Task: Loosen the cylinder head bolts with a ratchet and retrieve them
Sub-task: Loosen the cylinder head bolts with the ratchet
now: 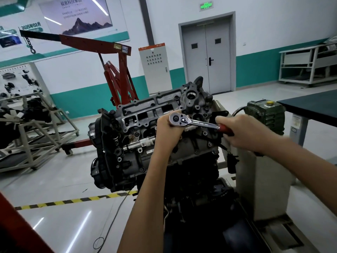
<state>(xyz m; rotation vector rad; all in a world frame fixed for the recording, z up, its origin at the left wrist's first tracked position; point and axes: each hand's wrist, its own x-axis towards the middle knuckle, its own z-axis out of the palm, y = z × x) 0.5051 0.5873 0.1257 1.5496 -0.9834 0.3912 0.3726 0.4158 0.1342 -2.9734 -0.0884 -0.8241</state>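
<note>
An engine stands on a stand in the middle of the view, its grey cylinder head [145, 110] on top with open ports and bolt holes. A chrome ratchet [193, 121] with a red handle lies across the head's near right part. My left hand [168, 127] is curled round the ratchet's round head from below and steadies it. My right hand [244, 132] grips the red handle to the right. The socket and the bolt under the ratchet head are hidden by my left hand.
A red engine crane [116, 73] stands behind the engine on the left. A grey frame stand [36, 136] sits at far left. A dark-topped table [313, 105] and a green gearbox [264, 114] are at right. Yellow-black tape [73, 200] and a cable cross the floor.
</note>
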